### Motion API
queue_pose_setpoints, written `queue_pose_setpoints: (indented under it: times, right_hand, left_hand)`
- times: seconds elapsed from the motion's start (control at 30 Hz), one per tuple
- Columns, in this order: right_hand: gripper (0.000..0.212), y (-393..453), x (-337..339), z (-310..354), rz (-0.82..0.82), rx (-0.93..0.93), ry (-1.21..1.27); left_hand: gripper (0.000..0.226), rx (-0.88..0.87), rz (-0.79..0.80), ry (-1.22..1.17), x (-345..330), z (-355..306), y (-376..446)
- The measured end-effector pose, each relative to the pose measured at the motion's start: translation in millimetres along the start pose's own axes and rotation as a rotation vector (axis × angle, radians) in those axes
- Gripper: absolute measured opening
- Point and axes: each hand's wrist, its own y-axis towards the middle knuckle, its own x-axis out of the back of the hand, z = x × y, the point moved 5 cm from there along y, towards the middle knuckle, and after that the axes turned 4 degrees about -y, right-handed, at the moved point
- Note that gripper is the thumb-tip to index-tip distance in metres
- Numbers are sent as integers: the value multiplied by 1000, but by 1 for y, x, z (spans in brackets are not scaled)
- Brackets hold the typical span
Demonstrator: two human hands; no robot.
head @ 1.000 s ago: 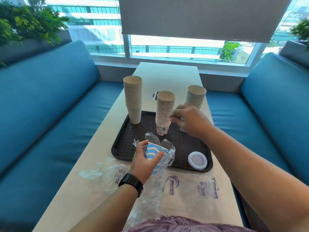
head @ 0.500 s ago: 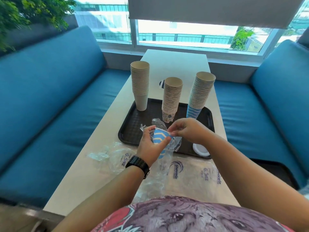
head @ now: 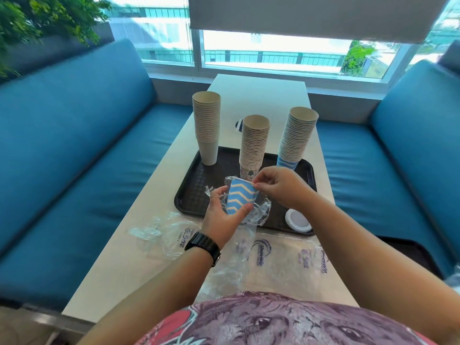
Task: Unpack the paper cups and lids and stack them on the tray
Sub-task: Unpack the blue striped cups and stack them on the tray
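Both hands are working one blue cup (head: 240,199): left hand (head: 221,217) gripping it steady, right hand (head: 281,186) pinching its rim to free it from wrap (head: 258,215).

I sit at a long pale table (head: 117,265) that runs away from me to a wide window (head: 271,53). A grey roller blind (head: 311,16) hangs over the upper part of the glass, and glass-fronted buildings and green trees show outside. A blue padded bench (head: 74,135) lines the left side of the table and another blue bench (head: 408,135) lines the right. Leafy green plants (head: 37,23) rise behind the left bench's backrest. On the far part of the table lies a small dark-and-white object (head: 238,125), too small to tell what it is. A black watch (head: 203,247) sits on my wrist, and my patterned purple shirt (head: 286,319) fills the near edge.
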Motion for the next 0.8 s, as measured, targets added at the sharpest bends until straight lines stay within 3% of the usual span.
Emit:
queue_pose_setpoints:
  times: [0.2,0.37,0.53,0.8]
  right_hand:
    - [5,13,42,9,-189,42,-58]
    - [7,28,84,15,-295,55,-114]
    - [11,43,128,23,-407,99,-204]
    - [25,71,186,3,-664,-23,-412]
  left_hand:
    - [95,11,25,-65,-2,5,0]
    - [85,-3,37,-45,-2,5,1]
    - [89,4,25,-80,-4,10,5]
    - [87,9,31,-59,-5,13,8]
